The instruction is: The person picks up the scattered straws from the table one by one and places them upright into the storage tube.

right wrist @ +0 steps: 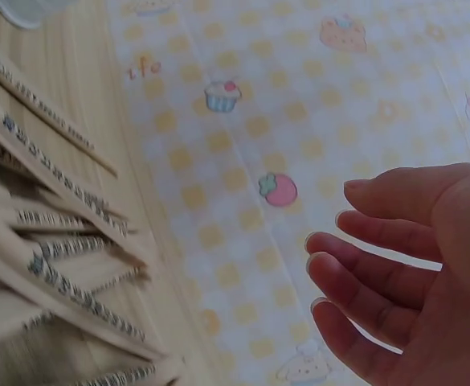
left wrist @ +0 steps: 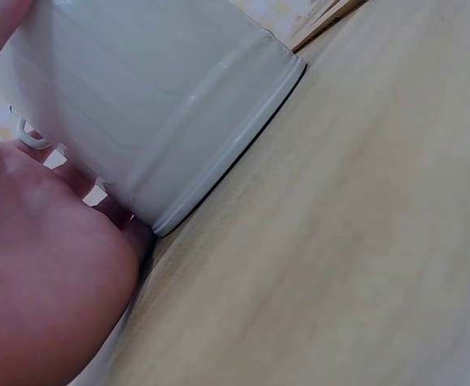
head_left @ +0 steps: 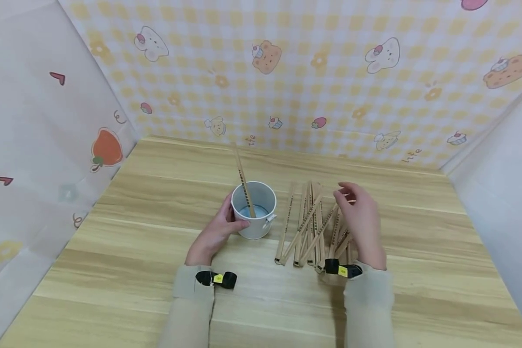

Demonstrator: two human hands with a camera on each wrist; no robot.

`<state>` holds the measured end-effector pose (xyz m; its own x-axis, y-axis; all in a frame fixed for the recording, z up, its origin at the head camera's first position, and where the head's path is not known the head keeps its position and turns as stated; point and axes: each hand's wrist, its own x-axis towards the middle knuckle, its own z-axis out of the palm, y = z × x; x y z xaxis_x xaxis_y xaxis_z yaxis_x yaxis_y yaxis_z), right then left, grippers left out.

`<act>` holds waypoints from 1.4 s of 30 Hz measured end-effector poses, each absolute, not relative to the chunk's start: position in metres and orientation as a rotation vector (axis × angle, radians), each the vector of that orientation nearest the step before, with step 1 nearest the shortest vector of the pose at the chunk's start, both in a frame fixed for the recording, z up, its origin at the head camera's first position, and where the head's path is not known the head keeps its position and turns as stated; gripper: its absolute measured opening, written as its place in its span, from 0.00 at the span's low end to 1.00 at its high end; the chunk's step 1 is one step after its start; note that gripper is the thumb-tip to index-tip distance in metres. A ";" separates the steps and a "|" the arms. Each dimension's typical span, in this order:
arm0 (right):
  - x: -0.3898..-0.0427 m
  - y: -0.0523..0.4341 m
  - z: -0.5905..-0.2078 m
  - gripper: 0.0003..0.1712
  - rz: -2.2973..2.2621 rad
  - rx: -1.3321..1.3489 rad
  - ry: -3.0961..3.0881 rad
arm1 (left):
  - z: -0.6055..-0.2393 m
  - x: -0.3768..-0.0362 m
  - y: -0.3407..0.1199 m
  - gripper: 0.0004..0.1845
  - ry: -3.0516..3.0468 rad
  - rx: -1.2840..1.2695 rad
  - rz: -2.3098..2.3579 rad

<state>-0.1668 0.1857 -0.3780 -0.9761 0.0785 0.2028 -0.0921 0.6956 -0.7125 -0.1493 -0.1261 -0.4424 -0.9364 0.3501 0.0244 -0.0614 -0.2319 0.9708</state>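
Observation:
A small white metal bucket (head_left: 255, 209) stands on the wooden table (head_left: 135, 232) with one wrapped chopstick (head_left: 243, 183) leaning inside it. My left hand (head_left: 217, 231) grips the bucket's left side; in the left wrist view the bucket (left wrist: 154, 104) fills the frame against my palm (left wrist: 42, 281). A pile of paper-wrapped chopsticks (head_left: 313, 224) lies to the right of the bucket. My right hand (head_left: 361, 217) hovers over the pile's right part with fingers loosely bent and holds nothing; the right wrist view shows its fingers (right wrist: 379, 273) apart from the chopsticks (right wrist: 58, 233).
Patterned walls (head_left: 287, 72) enclose the table at the back and both sides. Bare wood lies left of the bucket and along the front edge.

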 end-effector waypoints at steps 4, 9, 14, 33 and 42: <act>-0.165 0.202 -0.381 0.25 1.129 -0.074 -2.734 | -0.448 -0.152 -0.126 0.47 1.752 0.353 2.248; -0.164 0.223 -0.388 0.30 1.149 -0.219 -2.818 | -0.455 -0.156 -0.126 0.47 1.781 0.357 2.234; -0.163 0.242 -0.397 0.32 1.172 -0.342 -2.880 | -0.456 -0.156 -0.127 0.46 1.788 0.373 2.238; -0.168 0.259 -0.420 0.23 1.100 -0.413 -3.146 | -0.456 -0.157 -0.126 0.47 1.776 0.376 2.257; -0.172 0.249 -0.429 0.20 1.090 -0.362 -3.141 | -0.458 -0.159 -0.124 0.48 1.760 0.380 2.259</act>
<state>-0.1719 0.2494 -0.4286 -0.9564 0.1356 -0.2586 0.2666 0.7665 -0.5843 -0.1588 -0.1241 -0.4583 -0.9341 0.3536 0.0497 -0.0382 -0.2374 0.9707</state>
